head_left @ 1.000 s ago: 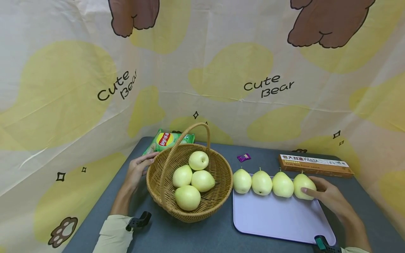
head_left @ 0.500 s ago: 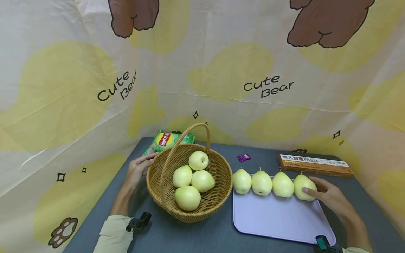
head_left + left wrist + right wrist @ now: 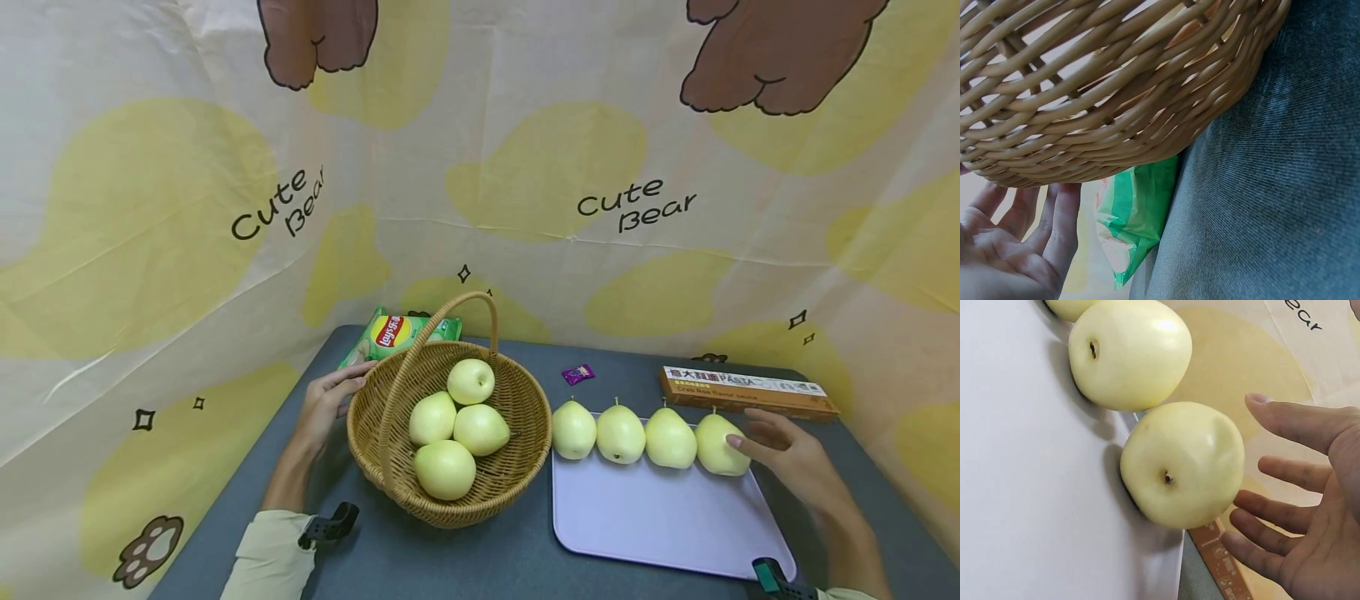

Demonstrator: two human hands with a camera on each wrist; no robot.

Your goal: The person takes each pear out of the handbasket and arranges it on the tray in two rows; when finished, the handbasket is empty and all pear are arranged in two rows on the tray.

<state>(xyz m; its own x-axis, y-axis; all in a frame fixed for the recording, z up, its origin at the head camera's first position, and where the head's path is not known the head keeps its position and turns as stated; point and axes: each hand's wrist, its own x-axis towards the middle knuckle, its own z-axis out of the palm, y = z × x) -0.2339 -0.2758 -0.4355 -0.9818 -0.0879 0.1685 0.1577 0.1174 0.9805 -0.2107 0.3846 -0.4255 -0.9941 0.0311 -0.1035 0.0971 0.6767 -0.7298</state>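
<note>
Several pale green pears (image 3: 445, 469) lie in a wicker basket (image 3: 448, 515) with an arched handle, left of the middle in the head view. My left hand (image 3: 324, 404) rests its fingers on the basket's left side; the left wrist view shows them extended against the weave (image 3: 1116, 112). Along the far edge of a lilac tray (image 3: 660, 517), more pears stand upright in a row. Beside the rightmost pear (image 3: 718, 450) is my right hand (image 3: 798, 467), its thumb and fingers spread. In the right wrist view a gap separates the thumb from that pear (image 3: 1182, 465).
Behind the basket lies a green chip bag (image 3: 393, 332). A small purple packet (image 3: 578, 374) sits behind the tray, with a long brown pasta box (image 3: 750, 393) at the back right. A printed cloth (image 3: 525, 183) hangs behind the dark table (image 3: 517, 567).
My right hand has loosened from the rightmost pear and shifted slightly away to the right, its fingers wider apart. The left hand and the basket stay put.
</note>
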